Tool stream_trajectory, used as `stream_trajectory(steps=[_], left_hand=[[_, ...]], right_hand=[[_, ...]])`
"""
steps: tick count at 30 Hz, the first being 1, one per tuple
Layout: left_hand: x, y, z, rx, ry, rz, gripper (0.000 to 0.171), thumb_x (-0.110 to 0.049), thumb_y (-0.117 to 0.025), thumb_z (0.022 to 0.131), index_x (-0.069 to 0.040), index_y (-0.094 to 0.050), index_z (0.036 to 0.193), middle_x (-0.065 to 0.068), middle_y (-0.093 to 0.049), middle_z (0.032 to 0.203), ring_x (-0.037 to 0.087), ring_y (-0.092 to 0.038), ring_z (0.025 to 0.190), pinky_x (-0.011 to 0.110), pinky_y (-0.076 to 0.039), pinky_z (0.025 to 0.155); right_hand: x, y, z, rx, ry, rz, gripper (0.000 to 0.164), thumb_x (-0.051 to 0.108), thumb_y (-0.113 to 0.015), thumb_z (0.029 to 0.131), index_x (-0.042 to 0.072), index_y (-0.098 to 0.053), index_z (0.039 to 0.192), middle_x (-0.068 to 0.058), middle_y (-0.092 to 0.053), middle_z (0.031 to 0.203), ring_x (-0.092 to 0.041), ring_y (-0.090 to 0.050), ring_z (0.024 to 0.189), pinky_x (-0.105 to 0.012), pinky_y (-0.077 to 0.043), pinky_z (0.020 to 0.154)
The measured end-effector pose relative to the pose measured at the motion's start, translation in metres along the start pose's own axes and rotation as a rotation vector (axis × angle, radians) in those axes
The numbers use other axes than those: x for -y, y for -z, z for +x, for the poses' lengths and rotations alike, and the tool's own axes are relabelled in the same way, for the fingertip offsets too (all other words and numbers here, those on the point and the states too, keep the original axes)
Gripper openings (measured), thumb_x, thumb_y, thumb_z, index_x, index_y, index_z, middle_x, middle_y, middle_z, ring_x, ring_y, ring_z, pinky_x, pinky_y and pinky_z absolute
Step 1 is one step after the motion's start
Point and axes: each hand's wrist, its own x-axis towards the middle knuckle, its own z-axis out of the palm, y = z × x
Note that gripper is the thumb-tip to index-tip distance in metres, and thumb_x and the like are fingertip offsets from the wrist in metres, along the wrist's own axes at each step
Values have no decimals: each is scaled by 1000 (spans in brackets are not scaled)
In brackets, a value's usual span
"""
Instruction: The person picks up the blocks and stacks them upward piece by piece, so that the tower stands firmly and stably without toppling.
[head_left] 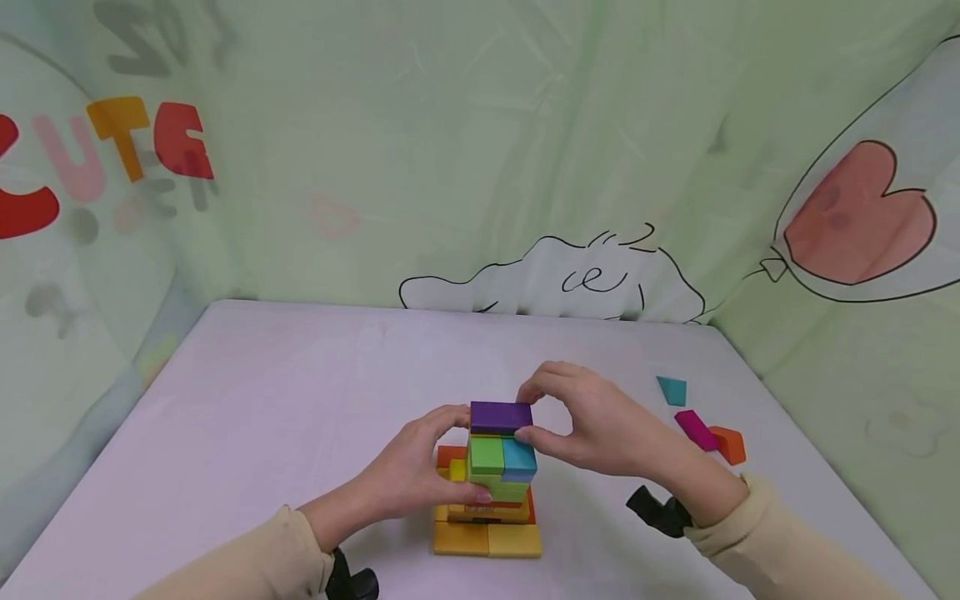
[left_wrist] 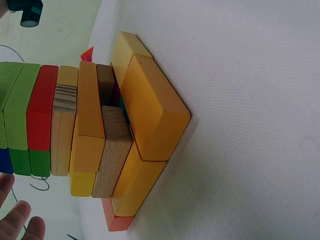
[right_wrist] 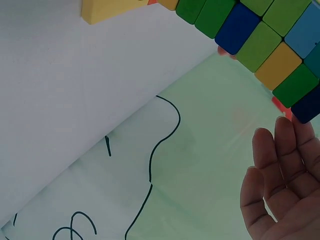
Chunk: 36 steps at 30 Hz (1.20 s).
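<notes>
A tower of coloured wooden blocks [head_left: 486, 456] stands in front of me, with a purple block [head_left: 500, 415] lying flat on top. My right hand [head_left: 600, 417] pinches the purple block at its right end, thumb in front and index finger behind. Around the tower's left side is my left hand [head_left: 408, 467], its thumb against the front near the light green blocks [left_wrist: 22, 107] and its fingers toward the back, loosely extended. Yellow-orange blocks [head_left: 461, 539] form the wide base. In the right wrist view, fingers [right_wrist: 267, 150] touch a dark blue block end [right_wrist: 306, 105].
To the right on the white table [head_left: 300, 367] lie a teal block [head_left: 672, 391], a magenta block [head_left: 696, 430] and an orange block [head_left: 731, 445]. A printed green cloth [head_left: 450, 150] hangs along the back and sides. Black wrist cameras [head_left: 660, 510] sit on both wrists.
</notes>
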Motion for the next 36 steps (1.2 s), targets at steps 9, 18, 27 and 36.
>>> stream_trajectory(steps=[9, 18, 27, 36], left_hand=[[-1, 0, -1, -3, 8, 2, 65, -29, -91, 76, -18, -61, 132, 1, -58, 145, 29, -47, 143, 66, -33, 119], [-1, -1, 0, -3, 23, 10, 65, -30, -91, 76, -19, -61, 132, 1, -58, 146, 29, -46, 144, 66, -33, 119], [-1, 0, 0, -19, 25, 40, 64, -29, -93, 74, -17, -62, 129, 1, -57, 147, 31, -46, 144, 65, -34, 118], [-2, -1, 0, -13, 29, 28, 66, -30, -93, 74, -18, -62, 131, 1, -58, 147, 30, -46, 145, 66, -33, 119]], right_hand=[[0, 0, 0, 5, 4, 7, 25, 26, -81, 89, 17, -69, 109, 7, -68, 105, -11, -64, 101, -38, -61, 89], [-5, 6, -8, -6, -41, 79, 35, 34, -72, 96, 14, -65, 123, 4, -69, 115, -17, -65, 109, -42, -60, 91], [-100, 11, -35, -172, -221, 68, 32, 19, -57, 106, 1, -61, 133, -11, -70, 111, -25, -67, 98, -35, -58, 81], [-212, -11, -88, 5, -601, -67, 49, 22, -66, 98, -16, -56, 127, -33, -64, 111, -48, -59, 103, -59, -56, 86]])
